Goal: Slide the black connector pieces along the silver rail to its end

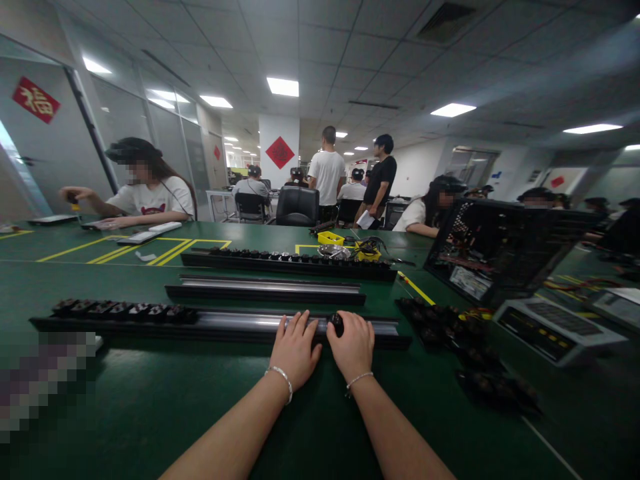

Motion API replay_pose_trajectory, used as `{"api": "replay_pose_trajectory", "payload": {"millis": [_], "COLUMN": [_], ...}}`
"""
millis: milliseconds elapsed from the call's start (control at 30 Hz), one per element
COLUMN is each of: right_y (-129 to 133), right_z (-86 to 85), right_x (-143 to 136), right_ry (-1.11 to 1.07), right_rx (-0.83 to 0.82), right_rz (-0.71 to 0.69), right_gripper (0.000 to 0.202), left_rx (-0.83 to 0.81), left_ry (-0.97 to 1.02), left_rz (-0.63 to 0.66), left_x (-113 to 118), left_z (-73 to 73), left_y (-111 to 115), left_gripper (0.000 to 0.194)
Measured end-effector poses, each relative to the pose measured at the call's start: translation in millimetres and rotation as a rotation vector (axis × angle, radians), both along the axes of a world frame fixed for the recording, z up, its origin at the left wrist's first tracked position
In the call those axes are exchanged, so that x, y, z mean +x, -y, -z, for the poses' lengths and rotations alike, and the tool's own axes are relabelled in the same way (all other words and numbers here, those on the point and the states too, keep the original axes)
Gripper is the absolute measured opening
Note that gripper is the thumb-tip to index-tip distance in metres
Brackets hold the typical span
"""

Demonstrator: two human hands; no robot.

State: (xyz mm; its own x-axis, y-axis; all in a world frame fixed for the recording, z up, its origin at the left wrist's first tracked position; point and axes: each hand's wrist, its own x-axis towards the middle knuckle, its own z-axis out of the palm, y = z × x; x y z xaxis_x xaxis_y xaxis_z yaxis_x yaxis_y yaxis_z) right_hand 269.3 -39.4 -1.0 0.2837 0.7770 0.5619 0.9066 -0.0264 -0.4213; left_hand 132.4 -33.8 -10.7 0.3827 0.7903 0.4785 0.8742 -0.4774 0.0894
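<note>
My left hand (pixel 296 350) lies across the nearest long black rail (pixel 235 320), fingers stretched out and slightly apart over its shiny channel. Just to its right, my right hand (pixel 354 341) grips a small black round-looking part (pixel 336 325) between thumb and fingers, at the same rail. The exact kind of this part cannot be made out. A row of small black square parts (pixel 120 309) sits in the rail's left end. Beyond it lies a second rail (pixel 270 287) with a bare channel, and behind that a third rail (pixel 300 261) lined with similar dark parts.
Loose black parts (pixel 450 330) cluster on the green table (pixel 165 407) at right. Beside them stand a grey boxy device (pixel 557 327) and an open computer case (pixel 500 253). Yellow trays (pixel 331 238) and a metal bowl (pixel 334 251) lie farther back. A co-worker (pixel 150 190) sits at left.
</note>
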Motion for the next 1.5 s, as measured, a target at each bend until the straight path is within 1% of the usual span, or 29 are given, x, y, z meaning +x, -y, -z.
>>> {"api": "replay_pose_trajectory", "payload": {"millis": [400, 633, 933, 1167, 1500], "right_y": [0, -1, -1, -2, -1], "right_z": [-3.2, -4.1, -4.8, -3.3, -3.4], "right_x": [10, 18, 22, 34, 47], "right_ry": [-0.021, -0.039, -0.043, -0.038, -0.063], "right_rx": [-0.013, -0.026, -0.055, -0.058, -0.028], "right_rz": [0.024, 0.061, 0.065, 0.115, 0.185], "right_gripper": [0.026, 0.026, 0.028, 0.030, 0.027], "left_rx": [-0.015, -0.015, -0.006, -0.004, -0.005], "left_ry": [0.016, 0.025, 0.025, 0.029, 0.022], "left_rz": [0.016, 0.017, 0.023, 0.023, 0.017], "left_x": [-1, -1, -1, -1, -1], "left_z": [-2.4, -2.1, -2.2, -2.7, -4.1], "left_y": [1, 0, 1, 1, 1], "left_gripper": [0.031, 0.029, 0.029, 0.028, 0.026]}}
